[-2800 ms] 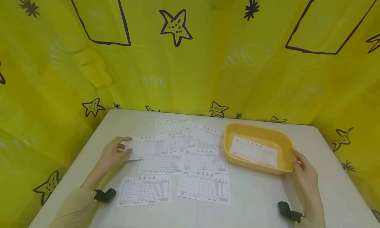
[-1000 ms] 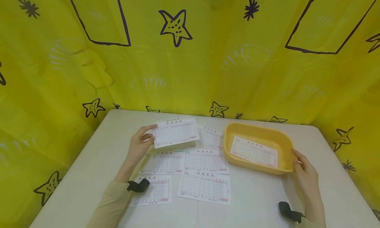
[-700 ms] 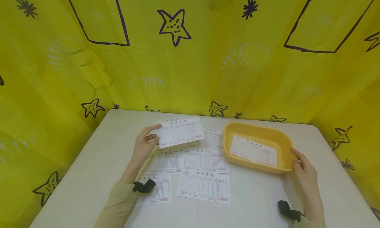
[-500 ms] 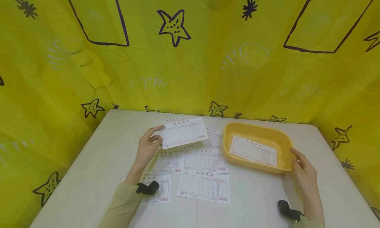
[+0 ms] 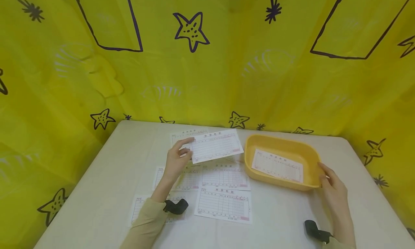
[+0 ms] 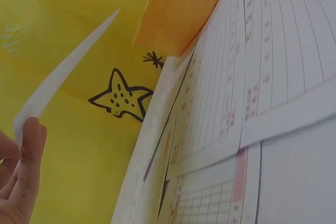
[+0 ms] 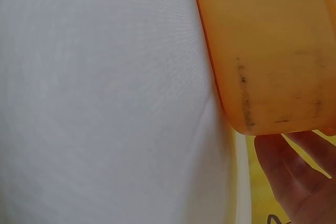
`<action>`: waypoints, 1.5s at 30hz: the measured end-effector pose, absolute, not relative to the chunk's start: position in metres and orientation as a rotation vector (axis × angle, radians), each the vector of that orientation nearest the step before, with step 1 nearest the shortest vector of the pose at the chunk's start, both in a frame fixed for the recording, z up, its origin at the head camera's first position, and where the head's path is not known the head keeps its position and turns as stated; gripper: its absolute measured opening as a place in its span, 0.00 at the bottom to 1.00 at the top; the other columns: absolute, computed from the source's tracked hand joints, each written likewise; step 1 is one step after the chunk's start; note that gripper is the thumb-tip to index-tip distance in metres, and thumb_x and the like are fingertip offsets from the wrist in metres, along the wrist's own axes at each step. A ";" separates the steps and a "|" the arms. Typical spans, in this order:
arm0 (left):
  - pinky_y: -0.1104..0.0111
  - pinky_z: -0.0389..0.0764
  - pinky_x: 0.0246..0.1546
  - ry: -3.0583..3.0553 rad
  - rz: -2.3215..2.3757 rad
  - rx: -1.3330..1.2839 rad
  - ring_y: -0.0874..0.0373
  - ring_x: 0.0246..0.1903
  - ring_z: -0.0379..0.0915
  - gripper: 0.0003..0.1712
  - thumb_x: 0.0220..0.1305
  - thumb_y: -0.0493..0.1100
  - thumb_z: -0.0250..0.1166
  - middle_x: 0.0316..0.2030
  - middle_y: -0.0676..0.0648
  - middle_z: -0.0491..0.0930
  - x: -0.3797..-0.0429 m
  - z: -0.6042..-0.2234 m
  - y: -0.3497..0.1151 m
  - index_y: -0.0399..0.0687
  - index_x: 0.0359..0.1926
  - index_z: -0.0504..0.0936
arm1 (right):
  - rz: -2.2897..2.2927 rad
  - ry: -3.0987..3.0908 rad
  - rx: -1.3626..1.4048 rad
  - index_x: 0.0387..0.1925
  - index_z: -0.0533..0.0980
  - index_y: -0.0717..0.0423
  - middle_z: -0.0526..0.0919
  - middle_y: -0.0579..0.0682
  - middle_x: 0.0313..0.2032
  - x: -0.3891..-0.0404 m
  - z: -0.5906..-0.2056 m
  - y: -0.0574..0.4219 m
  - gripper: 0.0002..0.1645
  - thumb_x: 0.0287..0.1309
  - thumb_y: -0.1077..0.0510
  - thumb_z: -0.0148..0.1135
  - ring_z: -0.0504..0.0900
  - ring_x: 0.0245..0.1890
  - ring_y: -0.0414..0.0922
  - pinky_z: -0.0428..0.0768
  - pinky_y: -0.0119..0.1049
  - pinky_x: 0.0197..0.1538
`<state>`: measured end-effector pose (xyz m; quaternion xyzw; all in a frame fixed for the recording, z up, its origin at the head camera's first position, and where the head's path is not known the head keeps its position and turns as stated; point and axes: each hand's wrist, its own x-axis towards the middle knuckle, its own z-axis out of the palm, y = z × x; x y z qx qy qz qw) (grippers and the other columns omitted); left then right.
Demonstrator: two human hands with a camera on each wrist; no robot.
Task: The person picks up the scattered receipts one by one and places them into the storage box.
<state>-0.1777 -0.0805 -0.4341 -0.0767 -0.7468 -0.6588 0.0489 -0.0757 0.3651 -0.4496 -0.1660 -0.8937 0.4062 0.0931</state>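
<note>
My left hand [image 5: 176, 161] pinches a white receipt slip [image 5: 217, 146] by its left edge, between thumb and fingers. The slip is raised above others on the table, its right corner close to the yellow plastic basin [image 5: 282, 184]. In the left wrist view, that held slip [image 6: 63, 77] appears nearly edge-on, apart from the tabletop. At the basin's right end, my right hand [image 5: 334, 184] grips the rim; in the right wrist view its fingers [image 7: 273, 156] touch the basin's end wall [image 7: 273, 93]. One receipt slip [image 5: 277, 165] lies inside the basin.
Several printed receipt slips lie on the white table [image 5: 275, 220], including a near one [image 5: 223, 206] and a far one [image 5: 181, 135]; some are partly covered by the left hand, arm and held slip. A yellow patterned curtain [image 5: 220, 80] hangs behind the table.
My left hand has lifted its slip from the left side and carried it rightward over the other receipts toward the basin. The right hand and the basin have stayed in place.
</note>
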 end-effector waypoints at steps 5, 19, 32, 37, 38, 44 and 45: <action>0.72 0.81 0.32 -2.260 -2.026 -0.245 0.57 0.39 0.78 0.26 0.59 0.26 0.57 0.58 0.45 0.73 -0.180 -0.430 -0.063 0.48 0.58 0.78 | 1.212 -2.654 -0.494 0.72 0.58 0.53 0.61 0.65 0.69 -0.076 -0.451 0.367 0.30 0.72 0.50 0.36 0.58 0.40 0.16 0.62 0.12 0.38; 0.78 0.68 0.19 -2.233 -2.115 -0.359 0.59 0.38 0.77 0.27 0.60 0.26 0.56 0.63 0.45 0.70 -0.186 -0.427 -0.022 0.48 0.59 0.76 | 1.218 -2.651 -0.499 0.71 0.58 0.54 0.62 0.66 0.68 -0.078 -0.448 0.367 0.30 0.72 0.49 0.37 0.59 0.43 0.17 0.60 0.09 0.38; 0.73 0.73 0.24 -2.353 -2.109 -0.449 0.59 0.37 0.79 0.23 0.60 0.29 0.58 0.58 0.46 0.76 -0.197 -0.436 0.026 0.48 0.55 0.79 | 1.205 -2.654 -0.487 0.70 0.59 0.57 0.64 0.67 0.66 -0.078 -0.448 0.367 0.30 0.72 0.51 0.36 0.56 0.39 0.15 0.60 0.10 0.37; 0.71 0.80 0.30 -2.432 -2.098 -0.434 0.58 0.39 0.80 0.24 0.58 0.30 0.58 0.57 0.47 0.76 -0.200 -0.433 0.042 0.52 0.54 0.79 | 1.203 -2.659 -0.496 0.70 0.59 0.56 0.64 0.67 0.66 -0.078 -0.448 0.367 0.30 0.72 0.51 0.36 0.56 0.39 0.15 0.60 0.10 0.37; 0.71 0.81 0.32 -2.449 -2.089 -0.441 0.58 0.40 0.80 0.24 0.58 0.30 0.58 0.58 0.48 0.75 -0.201 -0.433 0.046 0.53 0.54 0.79 | 1.201 -2.660 -0.496 0.71 0.59 0.56 0.64 0.67 0.67 -0.078 -0.448 0.367 0.30 0.72 0.51 0.36 0.56 0.39 0.15 0.60 0.10 0.37; 0.71 0.83 0.34 -2.517 -2.047 -0.537 0.59 0.39 0.80 0.24 0.58 0.30 0.58 0.58 0.47 0.75 -0.206 -0.430 0.065 0.53 0.55 0.79 | 1.188 -2.662 -0.497 0.70 0.59 0.56 0.65 0.67 0.66 -0.078 -0.448 0.368 0.30 0.72 0.52 0.36 0.56 0.39 0.16 0.60 0.11 0.37; 0.71 0.82 0.34 -2.521 -2.049 -0.553 0.60 0.38 0.79 0.24 0.58 0.30 0.58 0.58 0.47 0.75 -0.207 -0.430 0.068 0.52 0.55 0.79 | 1.187 -2.663 -0.501 0.70 0.59 0.56 0.65 0.67 0.66 -0.078 -0.448 0.368 0.30 0.72 0.52 0.36 0.56 0.39 0.16 0.60 0.11 0.37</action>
